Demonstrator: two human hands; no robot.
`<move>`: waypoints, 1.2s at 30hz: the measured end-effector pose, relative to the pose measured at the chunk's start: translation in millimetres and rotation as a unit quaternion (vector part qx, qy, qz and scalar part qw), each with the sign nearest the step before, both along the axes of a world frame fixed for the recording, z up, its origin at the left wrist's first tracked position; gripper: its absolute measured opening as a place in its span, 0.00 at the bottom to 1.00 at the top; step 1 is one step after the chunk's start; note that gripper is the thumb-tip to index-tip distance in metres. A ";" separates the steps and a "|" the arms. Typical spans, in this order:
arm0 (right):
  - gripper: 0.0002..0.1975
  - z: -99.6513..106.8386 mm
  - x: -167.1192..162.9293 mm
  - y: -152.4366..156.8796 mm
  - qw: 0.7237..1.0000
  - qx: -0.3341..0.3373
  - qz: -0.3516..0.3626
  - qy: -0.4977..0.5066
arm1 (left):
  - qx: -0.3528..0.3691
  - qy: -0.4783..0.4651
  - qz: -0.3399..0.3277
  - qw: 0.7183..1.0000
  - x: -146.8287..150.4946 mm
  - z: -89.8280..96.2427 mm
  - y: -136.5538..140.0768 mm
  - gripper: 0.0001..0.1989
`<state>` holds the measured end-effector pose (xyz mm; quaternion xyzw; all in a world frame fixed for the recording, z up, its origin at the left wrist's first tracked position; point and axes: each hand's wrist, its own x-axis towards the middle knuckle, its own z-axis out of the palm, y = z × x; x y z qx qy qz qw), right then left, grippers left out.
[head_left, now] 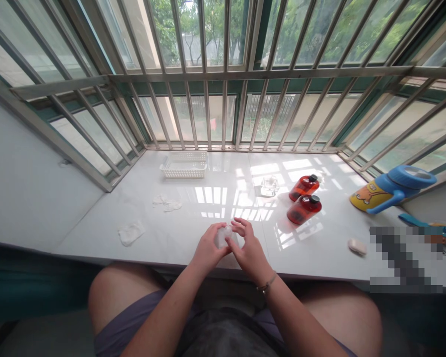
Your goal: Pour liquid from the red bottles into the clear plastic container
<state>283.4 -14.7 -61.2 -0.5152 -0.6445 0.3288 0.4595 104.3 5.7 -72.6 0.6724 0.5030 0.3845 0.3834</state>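
Above the front edge of the white tabletop, my left hand (211,246) curls round a small translucent white container (222,237). My right hand (248,246) meets it from the other side, with thumb and fingers bent about its rounded top (228,230); the forefinger is partly raised. Fingers cover much of the container, so its full shape is hidden. Further forward and right stand two red see-through bottles (304,210) with black caps. Near them sits a small clear, glassy object (269,186).
A white perforated basket (184,172) stands at the back left. Crumpled white tissue (131,233) and thin white scraps (167,203) lie at left. To the right are a blue-and-yellow cup (390,191), a small pale case (357,247) and a blue strap (412,220). Metal bars (223,76) enclose the back.
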 end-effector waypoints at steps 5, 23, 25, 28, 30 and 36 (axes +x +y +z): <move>0.13 -1.6 -4.4 11.1 0.998 0.033 -0.047 -0.039 | 0.003 0.003 0.015 1.000 2.1 -3.2 0.6 0.31; 0.18 -12.0 38.0 16.6 0.972 0.129 -0.139 -0.136 | -0.033 -0.054 0.003 0.998 17.9 -1.8 -9.2 0.46; 0.20 -10.8 51.4 26.5 0.967 0.129 -0.159 -0.150 | -0.027 -0.049 0.029 0.998 4.6 0.4 -13.4 0.29; 0.23 -10.0 74.6 48.8 0.959 0.121 -0.199 -0.164 | -0.026 0.006 0.060 0.998 -22.1 3.2 -18.5 0.09; 0.25 -8.9 91.0 64.6 0.952 0.113 -0.229 -0.170 | -0.034 0.037 0.086 0.995 -42.5 5.3 -18.8 0.12; 0.23 9.2 118.2 75.4 0.928 0.133 -0.291 -0.189 | -0.063 0.091 0.201 0.973 -83.9 15.2 -6.4 0.16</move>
